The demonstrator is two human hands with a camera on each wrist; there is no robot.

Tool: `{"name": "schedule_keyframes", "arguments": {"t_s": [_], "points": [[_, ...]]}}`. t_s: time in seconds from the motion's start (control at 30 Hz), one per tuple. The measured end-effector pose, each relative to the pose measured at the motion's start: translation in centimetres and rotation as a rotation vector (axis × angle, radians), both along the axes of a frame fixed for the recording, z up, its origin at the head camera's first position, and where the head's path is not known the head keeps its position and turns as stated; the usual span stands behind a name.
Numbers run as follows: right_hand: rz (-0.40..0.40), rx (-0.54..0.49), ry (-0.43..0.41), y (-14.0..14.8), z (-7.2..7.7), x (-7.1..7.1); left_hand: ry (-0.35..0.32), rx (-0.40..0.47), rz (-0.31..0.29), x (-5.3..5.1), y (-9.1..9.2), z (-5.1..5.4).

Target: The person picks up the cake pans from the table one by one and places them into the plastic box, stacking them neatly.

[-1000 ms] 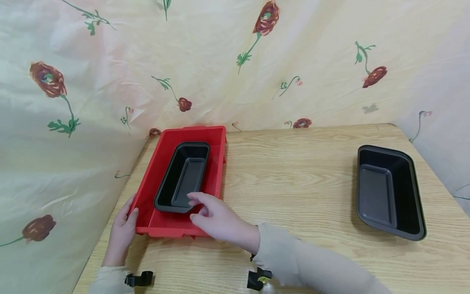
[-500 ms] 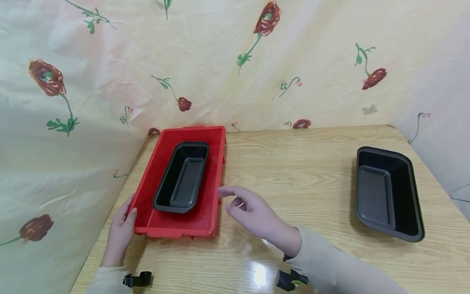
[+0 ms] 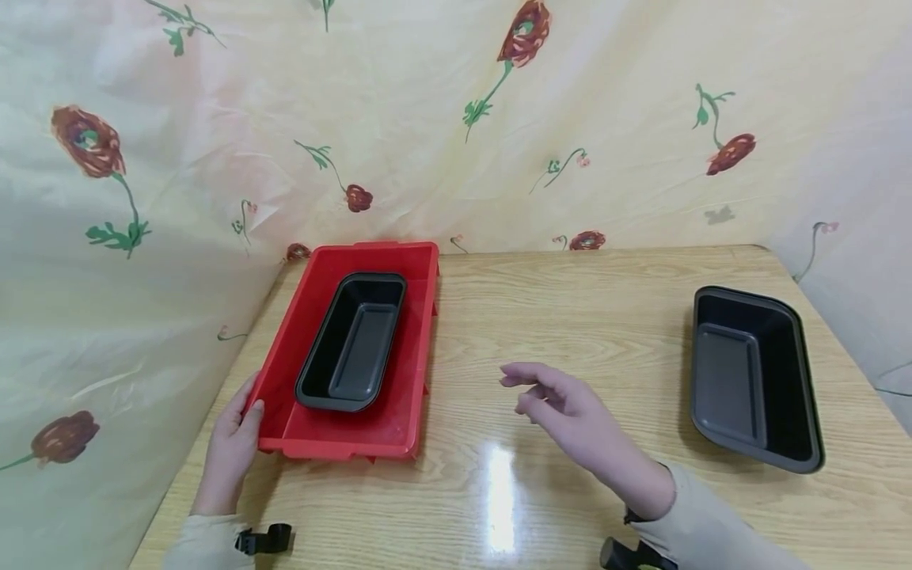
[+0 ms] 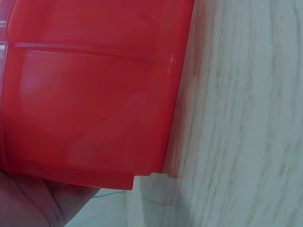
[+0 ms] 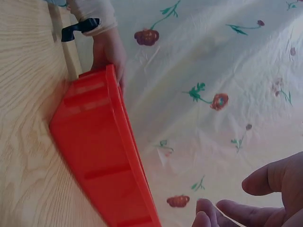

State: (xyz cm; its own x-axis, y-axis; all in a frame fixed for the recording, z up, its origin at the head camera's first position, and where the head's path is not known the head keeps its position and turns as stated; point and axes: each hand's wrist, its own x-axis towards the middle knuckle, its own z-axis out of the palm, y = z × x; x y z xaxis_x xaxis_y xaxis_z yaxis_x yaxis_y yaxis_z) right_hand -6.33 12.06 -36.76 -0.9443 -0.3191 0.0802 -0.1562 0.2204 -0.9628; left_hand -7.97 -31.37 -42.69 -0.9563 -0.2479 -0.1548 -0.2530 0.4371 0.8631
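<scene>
At the far left of the table stands a red plastic tray [image 3: 392, 423] with a black loaf pan [image 3: 365, 348] lying inside it. My left hand [image 3: 229, 447] grips the tray's left wall near the front corner, thumb over the rim and fingers outside. The left wrist view shows the tray's outer wall [image 4: 94, 109] close up, with part of that hand [image 4: 35, 201] below it. Right of the tray, my right hand [image 3: 573, 412] is in the air over the table, fingers loosely bent and holding nothing. The right wrist view shows its thumb and fingers [image 5: 265, 182] apart.
A second black loaf pan [image 3: 728, 388] stands at the right side of the wooden table [image 3: 541, 317]. Flower-patterned cloth [image 3: 427, 119] hangs behind the table and along its sides. Each wrist wears a black camera strap [image 3: 264, 540].
My right hand has moved right, from above the front of the loaf pan in the tray to over the bare table. The left hand keeps its grip on the tray.
</scene>
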Motion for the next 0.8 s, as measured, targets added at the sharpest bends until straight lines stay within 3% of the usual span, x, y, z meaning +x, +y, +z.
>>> {"name": "schedule_keyframes", "arguments": {"t_s": [0.17, 0.33, 0.6, 0.8], "points": [[-0.026, -0.030, -0.017, 2.3, -0.3, 0.9, -0.019, 0.010, 0.002, -0.1, 0.0, 0.2], [-0.055, -0.030, 0.039, 4.0, -0.7, 1.5, -0.031, 0.020, 0.001, 0.0, 0.0, 0.3], [-0.138, 0.088, 0.012, 6.6, -0.4, 2.8, -0.032, 0.019, 0.009, 0.1, 0.0, 0.4], [-0.243, 0.166, 0.076, 8.8, -0.7, 3.5, -0.028, 0.021, 0.009, 0.1, 0.0, 0.2]]}}
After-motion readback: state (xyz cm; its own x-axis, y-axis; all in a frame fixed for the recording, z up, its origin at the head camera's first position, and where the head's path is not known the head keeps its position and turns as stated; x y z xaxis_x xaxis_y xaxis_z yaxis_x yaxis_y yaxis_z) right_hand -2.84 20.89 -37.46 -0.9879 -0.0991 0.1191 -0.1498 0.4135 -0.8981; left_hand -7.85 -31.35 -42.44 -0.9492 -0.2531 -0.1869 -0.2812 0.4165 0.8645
